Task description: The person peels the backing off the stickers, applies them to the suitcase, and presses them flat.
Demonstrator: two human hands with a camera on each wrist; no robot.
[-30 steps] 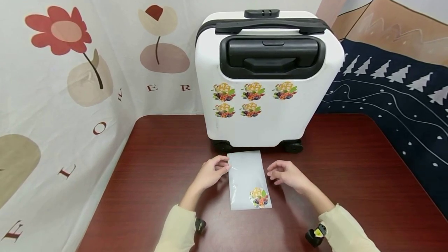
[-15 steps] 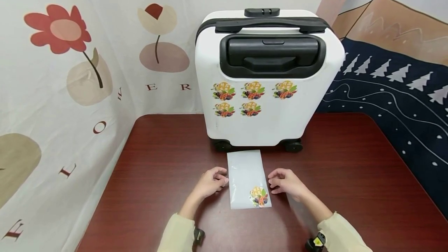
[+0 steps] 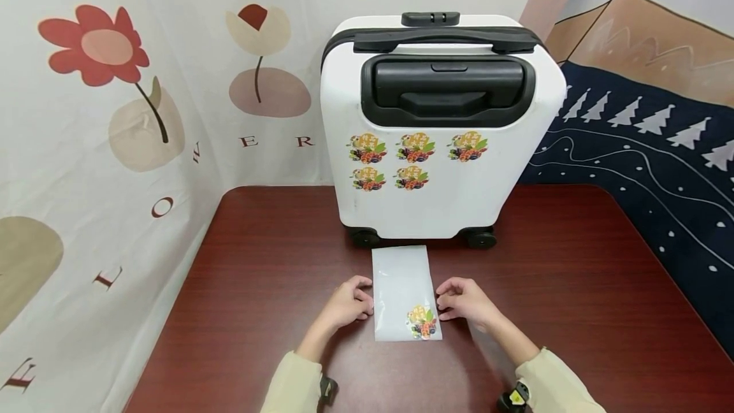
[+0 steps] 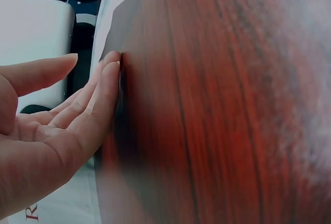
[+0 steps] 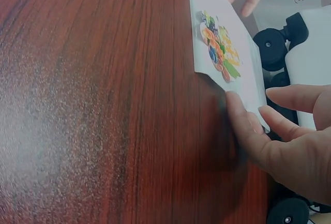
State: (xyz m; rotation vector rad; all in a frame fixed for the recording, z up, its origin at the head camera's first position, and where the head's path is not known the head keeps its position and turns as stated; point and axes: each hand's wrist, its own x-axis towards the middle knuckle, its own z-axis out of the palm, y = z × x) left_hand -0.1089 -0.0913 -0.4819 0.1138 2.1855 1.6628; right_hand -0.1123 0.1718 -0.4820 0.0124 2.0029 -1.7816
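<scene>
A white backing sheet point(image 3: 397, 282) lies on the table, with one fruit-printed sticker point(image 3: 422, 322) at its near right corner. My left hand point(image 3: 346, 303) is at the sheet's left edge; in the left wrist view its fingers point(image 4: 95, 100) are extended and the thumb stands apart. Against the right edge is my right hand point(image 3: 469, 303). Its fingertips point(image 5: 234, 100) touch the sheet's edge in the right wrist view, the thumb held away from them. Behind the sheet stands a white suitcase point(image 3: 447, 202) bearing several matching stickers point(image 3: 415, 147) in two rows.
The suitcase's black wheels point(image 3: 480, 238) rest on the brown table point(image 3: 258, 260) just beyond the sheet's far end. Patterned cloth point(image 3: 195, 30) hangs behind and at the left, with dark blue cloth point(image 3: 619, 145) at the right.
Both hands have come back toward me along the sheet's sides. In the last half second the right hand has moved slightly left, and the sheet has shifted a little left too.
</scene>
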